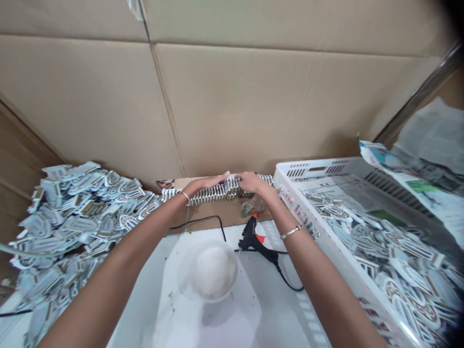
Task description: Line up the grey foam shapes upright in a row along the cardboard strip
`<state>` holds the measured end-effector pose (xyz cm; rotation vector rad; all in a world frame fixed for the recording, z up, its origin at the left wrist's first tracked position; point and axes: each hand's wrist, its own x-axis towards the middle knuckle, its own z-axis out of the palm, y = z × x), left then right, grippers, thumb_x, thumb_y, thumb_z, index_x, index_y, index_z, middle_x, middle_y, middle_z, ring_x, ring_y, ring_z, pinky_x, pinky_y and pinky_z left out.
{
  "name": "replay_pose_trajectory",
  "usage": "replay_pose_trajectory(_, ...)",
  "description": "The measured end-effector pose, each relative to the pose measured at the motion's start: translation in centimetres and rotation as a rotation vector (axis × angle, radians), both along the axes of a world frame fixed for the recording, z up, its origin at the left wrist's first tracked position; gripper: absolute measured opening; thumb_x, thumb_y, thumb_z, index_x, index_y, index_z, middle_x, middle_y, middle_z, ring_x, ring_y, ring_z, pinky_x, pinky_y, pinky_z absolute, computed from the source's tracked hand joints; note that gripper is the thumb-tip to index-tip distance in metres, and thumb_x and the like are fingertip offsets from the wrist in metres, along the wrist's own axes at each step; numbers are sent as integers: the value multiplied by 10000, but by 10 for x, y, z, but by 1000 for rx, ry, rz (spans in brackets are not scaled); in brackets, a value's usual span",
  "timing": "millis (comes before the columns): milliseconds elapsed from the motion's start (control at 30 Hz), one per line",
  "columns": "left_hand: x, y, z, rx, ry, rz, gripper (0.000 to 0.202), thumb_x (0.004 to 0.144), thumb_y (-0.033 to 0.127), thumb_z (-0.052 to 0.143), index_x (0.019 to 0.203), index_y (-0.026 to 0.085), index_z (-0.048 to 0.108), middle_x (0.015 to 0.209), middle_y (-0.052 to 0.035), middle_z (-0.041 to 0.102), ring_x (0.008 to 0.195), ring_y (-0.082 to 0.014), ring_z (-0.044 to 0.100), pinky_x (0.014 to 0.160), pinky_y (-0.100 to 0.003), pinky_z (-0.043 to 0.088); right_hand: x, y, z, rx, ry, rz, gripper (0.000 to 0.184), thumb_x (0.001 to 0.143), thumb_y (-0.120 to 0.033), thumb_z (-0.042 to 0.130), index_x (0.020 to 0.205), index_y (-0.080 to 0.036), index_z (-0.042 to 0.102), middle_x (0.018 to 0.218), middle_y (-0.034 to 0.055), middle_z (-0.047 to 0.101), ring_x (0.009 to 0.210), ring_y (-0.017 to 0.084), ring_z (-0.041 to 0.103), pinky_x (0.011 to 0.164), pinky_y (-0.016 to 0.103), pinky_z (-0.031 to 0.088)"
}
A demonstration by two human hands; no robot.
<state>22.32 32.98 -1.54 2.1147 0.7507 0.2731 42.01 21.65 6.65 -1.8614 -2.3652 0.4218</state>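
A long row of white flat cut-out pieces (pixel 210 194) stands on edge, packed side by side on a strip of cardboard (pixel 206 212) against the back wall. My left hand (pixel 213 181) lies stretched along the top of this row, its fingers extended. Just right of it, my right hand (pixel 251 182) has its fingers bent down onto the row, gripping some pieces. Between the two hands, a few pieces sit slightly higher than their neighbours. In front of my right hand lies a black glue gun (pixel 255 240) with an orange tip and red trigger.
A white bowl of white material (pixel 212 270) stands on the table's front. Left, a large heap of similar pieces (pixel 83 217) leans by the wall. On the right, a white plastic crate (pixel 304 208) holds more pieces and newspaper (pixel 427 169). Black cord (pixel 203 220) crosses the table.
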Motion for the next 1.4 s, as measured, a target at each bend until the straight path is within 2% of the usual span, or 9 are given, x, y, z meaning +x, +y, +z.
replay_pose_trajectory(133,-7,-6,3,-66,23,-13,806,906,761,210,1453,246,502,1513,-12,467,1476,-250,302,1196,-336,233,-5,2,-6,13,15,10,449,876,-102,461,1256,-188,685,1271,108,681,1154,220,645,947,245,434)
replay_pose_trajectory(300,-6,-16,10,-109,25,35,848,917,752,168,1447,184,508,1497,-71,480,1450,-269,352,1183,-341,244,-11,2,-8,18,27,37,412,891,-119,465,1221,-200,698,1257,95,690,1119,206,656,932,231,434)
replay_pose_trajectory(433,-9,-23,17,-103,25,37,807,926,739,175,1454,221,498,1472,-49,520,1411,-262,415,1161,-328,279,-12,2,-9,23,23,30,417,889,-131,464,1240,-203,679,1280,94,677,1138,218,647,932,248,434)
replay_pose_trajectory(633,-17,-32,25,-36,93,129,825,918,757,166,1362,209,595,1429,-53,575,1351,-290,480,1155,-337,290,-15,2,-9,19,3,15,406,879,-131,476,1228,-165,680,1296,119,664,1155,221,634,932,249,428)
replay_pose_trajectory(933,-24,-30,19,-68,75,134,833,911,766,173,1376,210,583,1454,-57,548,1365,-280,471,1144,-326,308,-16,-2,-6,5,3,18,383,887,-130,468,1193,-161,696,1245,119,690,1081,207,663,885,236,432)
replay_pose_trajectory(1133,-29,-32,20,-62,84,137,831,905,774,185,1389,221,574,1432,-60,572,1354,-295,480,1143,-350,313,-17,-3,-6,11,6,17,395,885,-141,467,1207,-155,695,1240,125,692,1082,212,663,883,239,435)
replay_pose_trajectory(1400,-25,-24,12,-120,57,149,855,895,785,202,1356,184,599,1445,-78,557,1358,-277,481,1128,-312,327,-15,-2,-8,15,11,14,382,880,-142,472,1191,-155,693,1214,129,702,1057,215,667,873,242,434)
